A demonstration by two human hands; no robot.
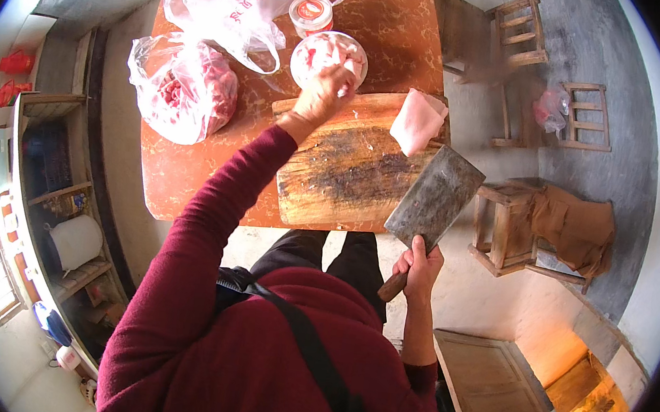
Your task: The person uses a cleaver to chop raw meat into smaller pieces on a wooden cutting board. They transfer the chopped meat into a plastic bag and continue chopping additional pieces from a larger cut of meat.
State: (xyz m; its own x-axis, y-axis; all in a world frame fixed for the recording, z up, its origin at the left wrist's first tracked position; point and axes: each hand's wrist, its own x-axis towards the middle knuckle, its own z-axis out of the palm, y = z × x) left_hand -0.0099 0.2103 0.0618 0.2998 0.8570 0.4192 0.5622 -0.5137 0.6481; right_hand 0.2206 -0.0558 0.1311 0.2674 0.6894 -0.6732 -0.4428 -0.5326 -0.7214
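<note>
Left hand (pixel 323 96): curled over the near side of the white bowl (pixel 295 60) of meat pieces; whether its grip is clamped on anything, I cannot tell.
Right hand (pixel 421 270): grip clamped on the wooden handle of the cleaver (pixel 436 199) (broad grey blade pointing far and right).
Cutting board (pixel 347 196): on the tabletop (pixel 177 179), pale pink slab (pixel 417 123) at its far right.
Meat bag (pixel 186 93): left of the board.

The maroon knit-sleeved left arm (pixel 225 180) is pointing forward, its bare left hand (pixel 325 97) holding a curled pose; the bare right hand (pixel 419 270) is gripping, thumb (pixel 419 245) extended, its forearm (pixel 419 330) showing mostly uncovered.
</note>
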